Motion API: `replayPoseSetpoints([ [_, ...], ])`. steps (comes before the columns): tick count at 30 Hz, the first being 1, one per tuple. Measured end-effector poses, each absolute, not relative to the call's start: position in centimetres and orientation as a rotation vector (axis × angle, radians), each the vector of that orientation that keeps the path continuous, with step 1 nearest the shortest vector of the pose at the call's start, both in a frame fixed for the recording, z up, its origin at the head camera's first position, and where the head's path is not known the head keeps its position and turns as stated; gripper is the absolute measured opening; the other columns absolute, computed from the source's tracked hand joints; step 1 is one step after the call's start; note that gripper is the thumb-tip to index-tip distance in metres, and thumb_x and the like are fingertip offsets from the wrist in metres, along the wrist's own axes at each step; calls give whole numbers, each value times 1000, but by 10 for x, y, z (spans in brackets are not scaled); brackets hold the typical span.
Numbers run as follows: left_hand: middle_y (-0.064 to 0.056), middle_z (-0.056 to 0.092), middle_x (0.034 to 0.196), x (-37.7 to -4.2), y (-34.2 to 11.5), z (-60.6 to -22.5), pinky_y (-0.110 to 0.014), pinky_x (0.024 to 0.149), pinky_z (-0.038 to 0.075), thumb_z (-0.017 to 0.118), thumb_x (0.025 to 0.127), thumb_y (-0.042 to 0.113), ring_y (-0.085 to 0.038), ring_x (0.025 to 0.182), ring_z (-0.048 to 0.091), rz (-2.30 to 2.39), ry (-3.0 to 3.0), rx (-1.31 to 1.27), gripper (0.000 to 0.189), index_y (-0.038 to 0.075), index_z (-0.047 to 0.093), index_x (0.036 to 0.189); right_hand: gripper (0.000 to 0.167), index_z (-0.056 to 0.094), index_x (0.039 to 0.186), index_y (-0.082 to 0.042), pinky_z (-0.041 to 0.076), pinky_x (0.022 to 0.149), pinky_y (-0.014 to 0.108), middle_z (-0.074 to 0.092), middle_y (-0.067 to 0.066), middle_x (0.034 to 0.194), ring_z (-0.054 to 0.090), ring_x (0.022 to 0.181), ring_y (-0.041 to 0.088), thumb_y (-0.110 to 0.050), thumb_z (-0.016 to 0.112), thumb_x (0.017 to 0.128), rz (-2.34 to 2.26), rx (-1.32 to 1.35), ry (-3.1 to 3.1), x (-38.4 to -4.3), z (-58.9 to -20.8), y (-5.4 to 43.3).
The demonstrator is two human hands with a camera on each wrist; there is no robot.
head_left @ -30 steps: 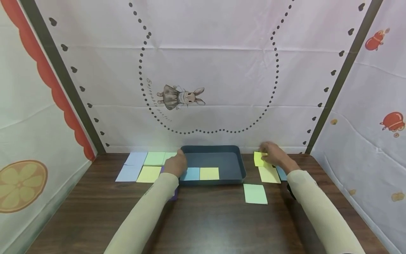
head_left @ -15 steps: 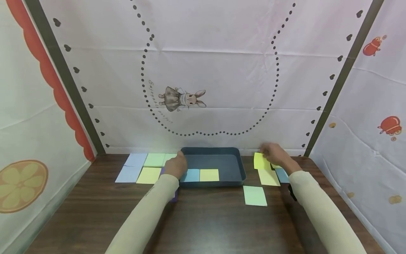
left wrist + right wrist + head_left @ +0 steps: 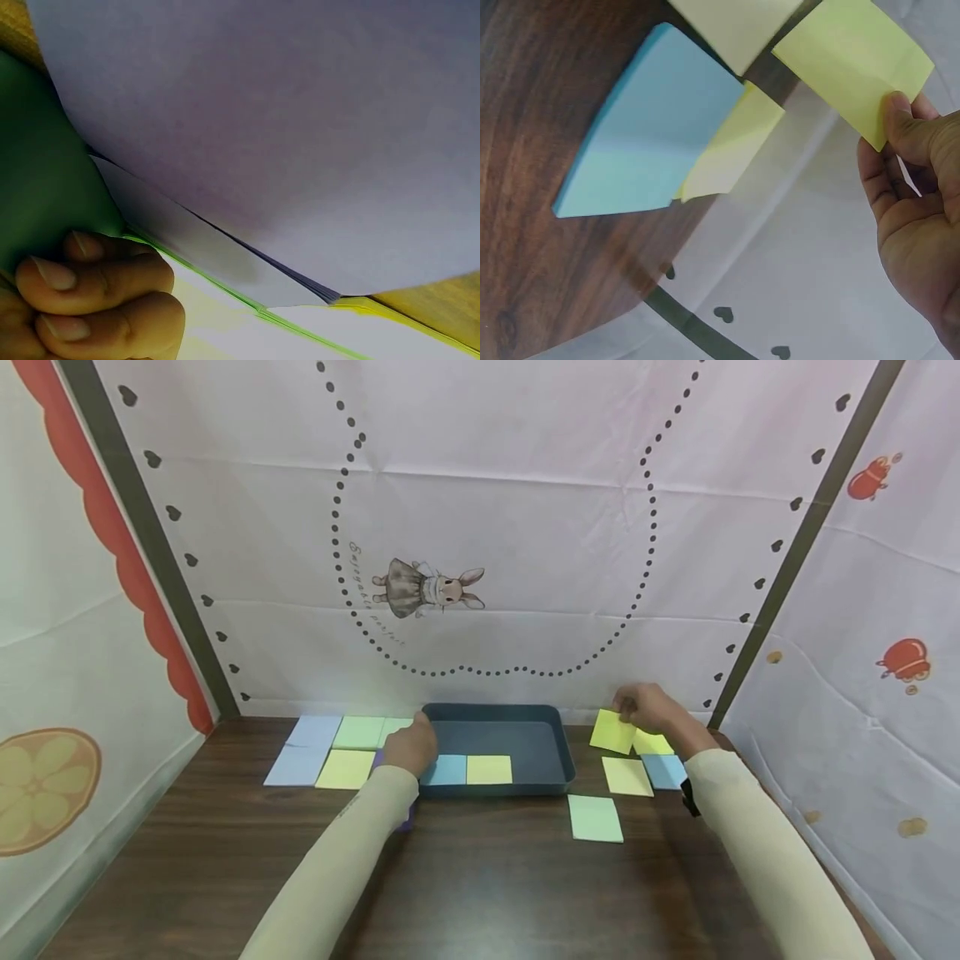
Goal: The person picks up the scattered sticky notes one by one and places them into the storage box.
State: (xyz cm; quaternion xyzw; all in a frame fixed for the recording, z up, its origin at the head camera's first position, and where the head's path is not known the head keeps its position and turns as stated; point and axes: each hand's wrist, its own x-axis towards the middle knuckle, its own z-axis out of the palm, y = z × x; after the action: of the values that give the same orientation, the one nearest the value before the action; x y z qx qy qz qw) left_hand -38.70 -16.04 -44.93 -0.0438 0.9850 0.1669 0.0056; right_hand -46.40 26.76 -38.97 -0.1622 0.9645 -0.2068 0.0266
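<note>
In the head view my right hand [image 3: 647, 706] pinches a bright yellow sticky note [image 3: 612, 732] by its corner, raised at the table's back right. The right wrist view shows thumb and fingers on that sticky note [image 3: 859, 64]. My left hand [image 3: 411, 745] grips the left rim of a dark blue-grey tray [image 3: 558, 735]; curled fingers [image 3: 112, 292] show against its wall in the left wrist view. Inside the tray lie a blue sticky note pad [image 3: 448, 769] and a pale yellow one [image 3: 489, 769] side by side along the front.
Near my right hand lie yellow [image 3: 651, 742], blue [image 3: 663, 771], pale yellow [image 3: 627, 776] and mint green [image 3: 596, 818] sticky note pads. Left of the tray are light blue [image 3: 302, 765], green [image 3: 359, 732], yellow [image 3: 345, 768] and partly hidden purple pads. A printed cloth [image 3: 525, 552] walls the back.
My right hand has lifted the bright yellow sticky note off the others, tilting it left and uncovering the pads beneath. The left hand stays on the tray rim.
</note>
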Motion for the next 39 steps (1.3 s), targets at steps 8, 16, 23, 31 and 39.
replayPoseSetpoints([
  [8, -27, 74, 86, -409, -168, -469, -53, 74, 66, 49, 112, 9, -39, 75, 75, 526, 3082, -141, 37, -10, 50, 144, 15, 76, 107, 0, 59, 82, 37, 75, 17, 104, 67, 92, 27, 10, 66, 101, -648, -445, 2968, -465, -371, 259],
  [16, -25, 74, 83, -434, -182, -495, -50, 65, 63, 46, 114, 15, -37, 70, 73, 550, 3090, -119, 43, -10, 47, 149, 15, 77, 111, -1, 62, 93, 49, 78, 18, 109, 70, 96, 29, 6, 68, 102, -695, -578, 2975, -456, -353, 241],
  [23, -28, 74, 85, -431, -176, -490, -53, 69, 64, 46, 114, 14, -40, 74, 74, 585, 3053, -180, 47, -10, 44, 154, 14, 78, 107, -1, 63, 92, 52, 80, 18, 107, 72, 95, 29, 7, 70, 100, -686, -705, 2979, -448, -347, 227],
  [31, -29, 76, 91, -411, -166, -468, -55, 78, 66, 49, 113, 12, -41, 81, 77, 537, 3047, -179, 50, -12, 42, 156, 16, 80, 111, -4, 63, 91, 50, 82, 16, 109, 72, 94, 27, 5, 71, 101, -673, -727, 2975, -441, -344, 210],
  [39, -24, 73, 79, -419, -170, -482, -49, 65, 63, 57, 110, 10, -37, 69, 72, 531, 3103, -140, 39, -12, 51, 141, 21, 80, 108, -4, 63, 86, 43, 82, 14, 108, 72, 94, 26, 11, 71, 98, -698, -787, 2914, -433, -343, 191],
])
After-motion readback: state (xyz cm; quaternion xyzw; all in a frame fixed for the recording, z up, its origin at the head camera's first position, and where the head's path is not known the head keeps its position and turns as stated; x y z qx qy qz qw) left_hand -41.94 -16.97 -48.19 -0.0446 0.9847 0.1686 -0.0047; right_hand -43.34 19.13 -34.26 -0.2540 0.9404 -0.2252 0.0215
